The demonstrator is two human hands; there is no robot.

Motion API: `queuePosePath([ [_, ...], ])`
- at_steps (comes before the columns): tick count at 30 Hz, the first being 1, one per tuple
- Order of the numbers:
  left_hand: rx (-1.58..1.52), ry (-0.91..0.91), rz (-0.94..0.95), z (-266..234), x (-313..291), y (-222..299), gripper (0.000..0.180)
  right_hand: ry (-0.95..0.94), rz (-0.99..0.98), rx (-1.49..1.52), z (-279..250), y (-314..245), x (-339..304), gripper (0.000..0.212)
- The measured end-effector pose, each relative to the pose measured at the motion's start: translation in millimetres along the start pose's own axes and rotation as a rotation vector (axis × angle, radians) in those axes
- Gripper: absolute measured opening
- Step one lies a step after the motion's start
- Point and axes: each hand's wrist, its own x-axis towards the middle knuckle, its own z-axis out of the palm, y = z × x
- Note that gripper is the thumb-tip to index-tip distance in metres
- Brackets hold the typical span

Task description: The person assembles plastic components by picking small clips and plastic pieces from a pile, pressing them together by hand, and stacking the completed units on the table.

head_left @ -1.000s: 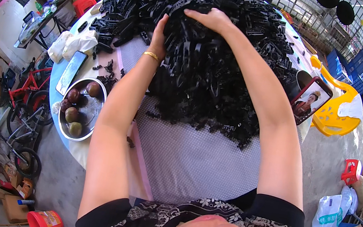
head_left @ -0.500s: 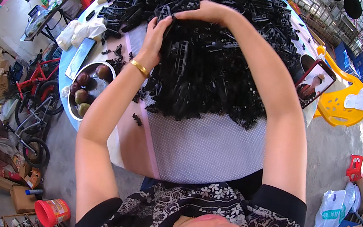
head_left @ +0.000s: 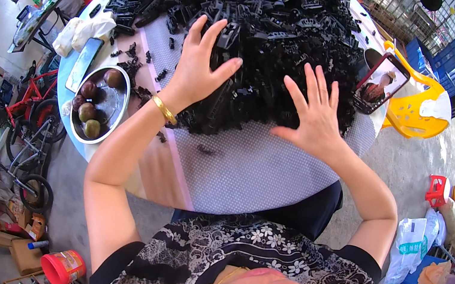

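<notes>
A large heap of small black plastic parts [head_left: 263,8] covers the far and middle portion of a round table. At the heap's near left side, my left hand [head_left: 195,66] has its fingers apart, with a gold bangle on the wrist. A slotted black part [head_left: 228,35] lies right beside its index fingertip; whether they touch is hard to tell. My right hand [head_left: 318,116] is spread over the near right edge of the heap, holding nothing. Some loose black bits [head_left: 141,96] are scattered left of the heap.
An oval metal bowl [head_left: 121,114] of round dark fruit sits at the table's left, with a phone [head_left: 84,63] and white bundle [head_left: 101,27] beyond it. Another phone [head_left: 381,84] stands upright at right. Past it is a yellow plastic chair [head_left: 421,115]. Bicycles [head_left: 39,121] stand left.
My hands were close together over the heap's left part. The right hand has swung to the right and nearer, its fingers now spread; the left has opened and moved slightly nearer.
</notes>
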Motion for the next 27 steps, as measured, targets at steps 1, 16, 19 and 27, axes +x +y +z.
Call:
queuePosePath([
  [1,0.046,-0.001,0.044,0,-6,4,0.070,-0.005,0.004,0.006,7,1,3,0.090],
  [16,0.220,-0.420,0.318,-49,-76,39,0.073,0.246,0.179,-0.015,59,57,110,0.061],
  [19,0.180,-0.632,0.365,-53,-108,39,0.067,0.241,0.194,0.036,52,55,110,0.056],
  [27,0.461,-0.606,0.541,0,-79,32,0.051,0.465,-0.215,0.237,29,-6,103,0.020],
])
